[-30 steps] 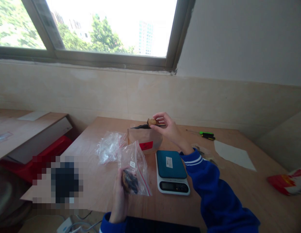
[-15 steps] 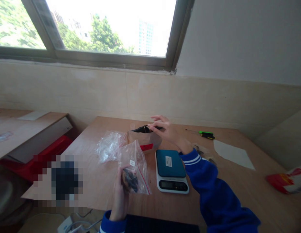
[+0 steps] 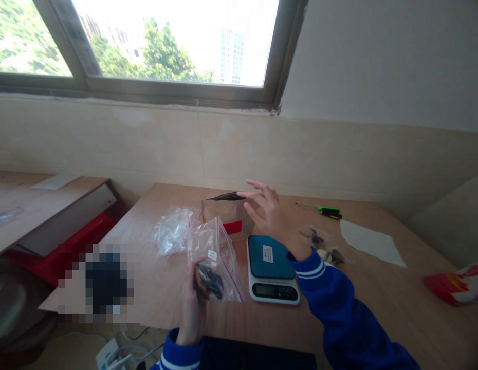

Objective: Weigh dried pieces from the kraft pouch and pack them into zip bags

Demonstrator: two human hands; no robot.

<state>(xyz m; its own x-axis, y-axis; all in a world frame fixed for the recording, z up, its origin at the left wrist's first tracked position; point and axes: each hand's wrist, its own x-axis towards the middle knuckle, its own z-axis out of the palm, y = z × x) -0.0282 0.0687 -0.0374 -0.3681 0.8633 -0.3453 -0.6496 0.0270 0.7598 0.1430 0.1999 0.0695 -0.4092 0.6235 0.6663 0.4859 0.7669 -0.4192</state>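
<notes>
My left hand [image 3: 193, 303] is closed around the lower left of a clear zip-lock bag [image 3: 219, 241]. Dark, brownish dried pieces [image 3: 210, 281] lie at the bottom of this bag, below a small white label. My right hand [image 3: 264, 208] is open, its fingers spread at the right end of a brown paper pouch's top edge. That pouch [image 3: 219, 209] stands upright with a dark opening and a red label on its front. Whether a fingertip touches the pouch is unclear. Below my right hand sits a kitchen scale [image 3: 272, 257] with a teal top.
Crumpled clear plastic bags [image 3: 173, 231] lie left of the pouch. Right of the scale are small bags with dried pieces [image 3: 331, 254], a white sheet [image 3: 372, 244] and screwdrivers [image 3: 329, 211]. A red and white packet [image 3: 455, 285] lies at the far right.
My right hand has let go of the pouch's top edge and its fingers have spread. The pouch's opening looks narrower. The zip-lock bag has tilted slightly to the right in my left hand.
</notes>
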